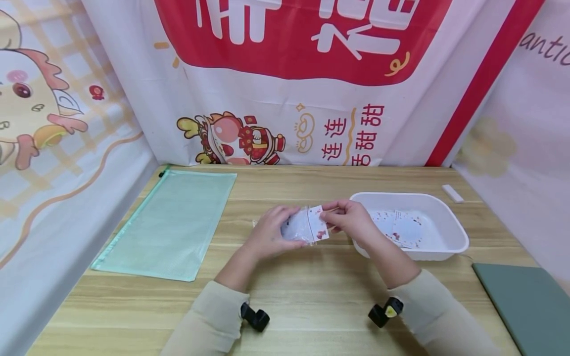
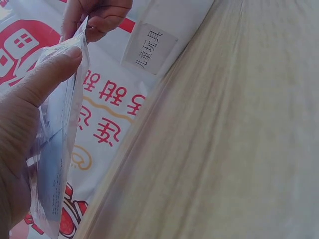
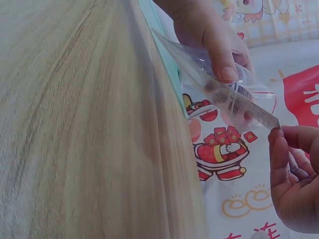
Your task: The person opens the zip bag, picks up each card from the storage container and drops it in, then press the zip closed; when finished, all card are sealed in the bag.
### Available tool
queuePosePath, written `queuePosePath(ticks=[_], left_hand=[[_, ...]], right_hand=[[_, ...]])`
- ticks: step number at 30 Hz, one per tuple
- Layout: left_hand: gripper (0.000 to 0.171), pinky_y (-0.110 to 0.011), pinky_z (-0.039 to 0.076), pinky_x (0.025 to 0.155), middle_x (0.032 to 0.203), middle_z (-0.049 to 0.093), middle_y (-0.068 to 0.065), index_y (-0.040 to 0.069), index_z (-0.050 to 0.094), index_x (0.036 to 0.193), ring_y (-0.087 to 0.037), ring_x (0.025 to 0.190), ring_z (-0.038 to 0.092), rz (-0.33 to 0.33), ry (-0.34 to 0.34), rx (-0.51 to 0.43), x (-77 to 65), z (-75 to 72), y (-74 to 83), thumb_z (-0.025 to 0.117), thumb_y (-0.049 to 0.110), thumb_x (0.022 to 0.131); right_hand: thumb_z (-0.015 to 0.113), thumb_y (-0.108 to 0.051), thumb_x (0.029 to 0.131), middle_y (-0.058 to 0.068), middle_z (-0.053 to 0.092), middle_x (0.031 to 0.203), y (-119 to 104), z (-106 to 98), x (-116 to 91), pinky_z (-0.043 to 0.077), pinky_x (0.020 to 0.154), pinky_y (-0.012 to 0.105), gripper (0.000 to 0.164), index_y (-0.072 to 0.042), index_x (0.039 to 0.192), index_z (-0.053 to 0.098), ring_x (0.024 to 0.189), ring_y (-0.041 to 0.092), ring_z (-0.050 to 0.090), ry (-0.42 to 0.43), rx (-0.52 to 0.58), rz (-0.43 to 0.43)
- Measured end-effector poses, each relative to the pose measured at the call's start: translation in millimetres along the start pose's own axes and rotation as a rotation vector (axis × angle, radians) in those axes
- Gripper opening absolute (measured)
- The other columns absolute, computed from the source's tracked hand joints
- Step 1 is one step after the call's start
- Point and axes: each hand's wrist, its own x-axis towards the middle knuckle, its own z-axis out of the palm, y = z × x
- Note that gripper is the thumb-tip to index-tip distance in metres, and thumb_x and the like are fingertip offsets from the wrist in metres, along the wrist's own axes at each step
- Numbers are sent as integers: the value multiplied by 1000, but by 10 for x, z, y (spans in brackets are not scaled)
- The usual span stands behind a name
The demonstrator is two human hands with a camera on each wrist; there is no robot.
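Over the middle of the table, my left hand (image 1: 269, 232) grips a clear plastic bag (image 1: 296, 228), its thumb along the near side. A white card (image 1: 317, 232) with small red prints sticks out at the bag's right end. My right hand (image 1: 352, 220) pinches that card's outer edge between thumb and fingers. In the right wrist view the card (image 3: 256, 112) runs from inside the bag to the right fingertips, and a barcode (image 3: 239, 99) shows through the plastic. Seen from the left wrist, the bag (image 2: 55, 149) hangs nearly edge-on beside the thumb.
A mint-green zip pouch (image 1: 173, 227) lies flat at the left. The white basin (image 1: 456, 247) at the right has a printed label (image 2: 149, 47) outside and red-speckled printed pieces (image 1: 405, 230) inside. Behind it lies a small white block (image 1: 452, 193); a dark green board (image 1: 525, 301) is nearer.
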Motion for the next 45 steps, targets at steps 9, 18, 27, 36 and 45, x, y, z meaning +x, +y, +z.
queuePosePath(ticks=[9,18,27,36,45], left_hand=[[85,-45,46,100,132,58,-5,16,51,142,-22,117,55,-14,13,-11,16,-6,-23,83,50,71],[86,-44,48,97,134,57,-5,17,51,143,-23,118,54,-13,8,-11,6,-22,-25,83,50,71],[84,-41,50,90,133,57,-5,17,52,142,-22,114,55,-3,12,-32,-1,-6,-24,83,49,72],[83,-43,50,91,132,57,-5,15,53,141,-23,114,55,23,32,-32,-2,2,-45,84,48,71],[83,-46,49,95,133,58,-6,15,53,141,-26,118,55,-6,27,-30,-6,7,-44,83,48,71]], right_hand=[[69,-16,91,-4,68,81,56,-91,-15,55,66,24,32,1,118,67,73,12,64,-25,-79,-62],[70,-15,90,-1,70,85,98,50,-19,55,66,25,29,0,115,69,72,12,61,-78,-81,-105],[70,-7,87,10,69,86,149,300,22,48,59,19,25,3,109,71,69,8,54,-59,-176,-172],[71,-8,86,9,68,83,148,358,56,47,64,20,22,-2,107,73,74,9,54,-57,-283,-215],[72,-15,88,1,59,76,67,-82,-8,44,58,21,28,-2,113,71,69,13,50,26,-275,-215]])
